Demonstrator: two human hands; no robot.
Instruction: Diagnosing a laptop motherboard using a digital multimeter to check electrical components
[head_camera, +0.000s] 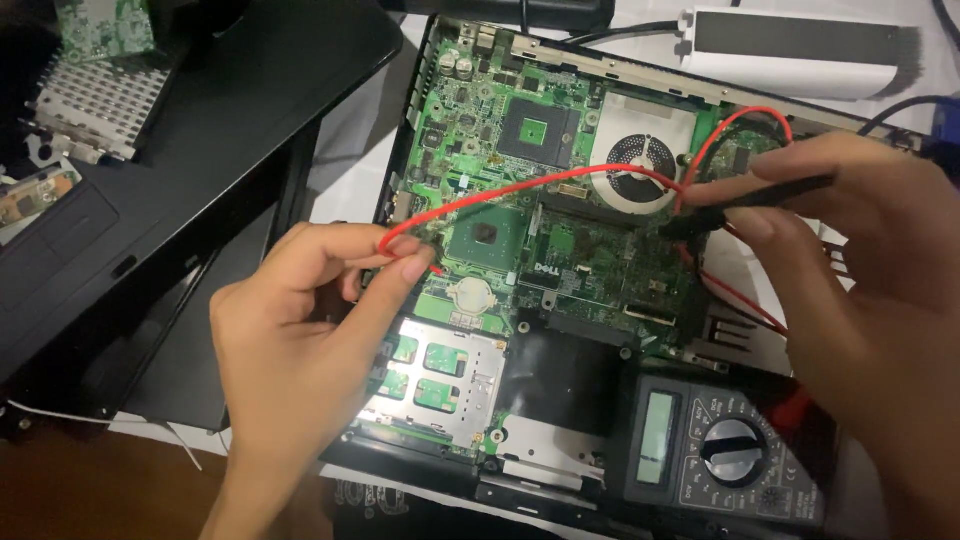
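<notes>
An opened laptop base lies before me, its green motherboard (560, 250) bare. My left hand (300, 330) pinches a red probe, whose tip (436, 268) points down at the board near a round coin cell (471, 293). The red lead (520, 188) runs from it across the board to the right. My right hand (870, 270) holds a black probe (740, 205) that points left toward the board beside the cooling fan (638, 160). A dark multimeter (725, 448) with a round dial rests on the laptop's lower right corner.
A black laptop lid and palm rest (180, 150) lie to the left, with a perforated metal drive caddy (95, 105) and a loose green circuit board (105, 25) at the top left. A white box (800, 50) with cables sits at the top right.
</notes>
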